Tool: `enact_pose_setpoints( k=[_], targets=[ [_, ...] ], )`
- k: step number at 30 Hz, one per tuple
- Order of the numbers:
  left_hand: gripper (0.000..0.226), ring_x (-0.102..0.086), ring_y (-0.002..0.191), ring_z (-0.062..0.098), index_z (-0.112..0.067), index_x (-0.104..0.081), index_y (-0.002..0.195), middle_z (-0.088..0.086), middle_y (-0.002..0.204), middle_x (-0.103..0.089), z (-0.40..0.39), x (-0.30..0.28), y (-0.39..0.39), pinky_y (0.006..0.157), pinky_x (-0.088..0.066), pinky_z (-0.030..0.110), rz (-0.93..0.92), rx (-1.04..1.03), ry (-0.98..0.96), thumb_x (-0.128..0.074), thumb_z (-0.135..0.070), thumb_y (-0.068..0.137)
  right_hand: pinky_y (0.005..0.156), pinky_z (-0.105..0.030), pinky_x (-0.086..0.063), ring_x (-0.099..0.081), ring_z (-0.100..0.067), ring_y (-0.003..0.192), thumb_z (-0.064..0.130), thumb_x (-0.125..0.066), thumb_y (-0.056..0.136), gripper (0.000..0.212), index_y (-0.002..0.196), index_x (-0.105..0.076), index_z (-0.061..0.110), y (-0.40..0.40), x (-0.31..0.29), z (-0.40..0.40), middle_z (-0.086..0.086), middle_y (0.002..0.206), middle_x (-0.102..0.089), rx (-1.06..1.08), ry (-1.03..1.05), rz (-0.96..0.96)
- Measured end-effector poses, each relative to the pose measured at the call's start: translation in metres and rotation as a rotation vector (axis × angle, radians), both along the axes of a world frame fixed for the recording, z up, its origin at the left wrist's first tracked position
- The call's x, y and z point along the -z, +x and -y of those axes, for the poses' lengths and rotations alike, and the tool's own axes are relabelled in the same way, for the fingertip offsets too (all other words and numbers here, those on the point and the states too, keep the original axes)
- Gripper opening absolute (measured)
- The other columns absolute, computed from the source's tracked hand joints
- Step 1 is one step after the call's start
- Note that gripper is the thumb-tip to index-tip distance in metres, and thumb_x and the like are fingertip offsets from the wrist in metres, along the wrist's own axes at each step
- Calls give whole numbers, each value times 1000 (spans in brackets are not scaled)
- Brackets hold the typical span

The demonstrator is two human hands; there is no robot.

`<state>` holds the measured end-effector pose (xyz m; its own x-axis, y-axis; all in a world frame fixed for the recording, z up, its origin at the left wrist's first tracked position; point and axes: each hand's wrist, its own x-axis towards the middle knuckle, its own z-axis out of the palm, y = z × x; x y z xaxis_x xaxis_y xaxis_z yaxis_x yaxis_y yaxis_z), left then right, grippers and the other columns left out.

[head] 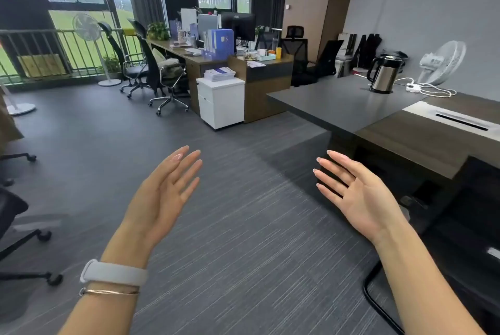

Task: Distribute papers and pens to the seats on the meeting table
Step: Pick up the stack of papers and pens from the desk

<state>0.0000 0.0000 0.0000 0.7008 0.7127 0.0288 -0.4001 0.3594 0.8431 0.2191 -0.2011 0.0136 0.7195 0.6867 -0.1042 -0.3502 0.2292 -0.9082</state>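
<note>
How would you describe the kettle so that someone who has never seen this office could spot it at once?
Start at the large dark grey table on the right side of the room, and follow its top toward the far end near the grey wall. The kettle stands there upright, beside a white power strip and a white desk fan. It alone is brushed steel with a black lid and handle.

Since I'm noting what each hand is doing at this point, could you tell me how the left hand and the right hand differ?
The left hand has a white band and a thin bracelet at its wrist; the right hand has a bare wrist. The left hand is over open carpet, while the right hand is beside the dark table. Both are open, fingers straight, palms turned inward, holding nothing.
</note>
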Motion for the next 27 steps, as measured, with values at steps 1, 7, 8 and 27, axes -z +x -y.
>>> enact_pose_setpoints(
  k=[1, 7, 8, 27],
  targets=[
    [93, -64, 110, 12, -19, -61, 115, 0, 118, -69, -16, 5, 9, 91, -45, 36, -11, -25, -8, -90, -42, 30, 101, -41, -44, -59, -25, 115, 24, -47, 93, 37, 128, -55, 16, 9, 5, -17, -6, 126, -62, 2, -14, 0],
    [93, -62, 113, 13, -19, -61, 116, 0, 121, -68, -137, 17, 69, 94, -43, 39, 10, -46, -43, -90, -42, 31, 97, -39, -49, -62, -24, 113, 33, -66, 70, 55, 123, -59, 18, 74, 14, -136, -5, 121, -66, 7, -29, 18],
    [93, -62, 113, 13, -19, -61, 116, 0, 120, -68, -165, 12, 85, 94, -43, 39, 6, -34, -41, -90, -42, 31, 95, -38, -51, -63, -24, 111, 38, -73, 58, 66, 121, -60, 19, 90, 12, -163, -4, 119, -67, 16, -30, 31],
    [105, -63, 111, 12, -16, -56, 125, 1, 122, -67, -576, -9, 422, 96, -41, 39, 50, 48, -7, -91, -40, 29, 97, -38, -49, -62, -22, 112, 33, -67, 71, 54, 122, -60, 17, 408, 2, -567, -6, 123, -65, 53, 70, 71]
  ],
)
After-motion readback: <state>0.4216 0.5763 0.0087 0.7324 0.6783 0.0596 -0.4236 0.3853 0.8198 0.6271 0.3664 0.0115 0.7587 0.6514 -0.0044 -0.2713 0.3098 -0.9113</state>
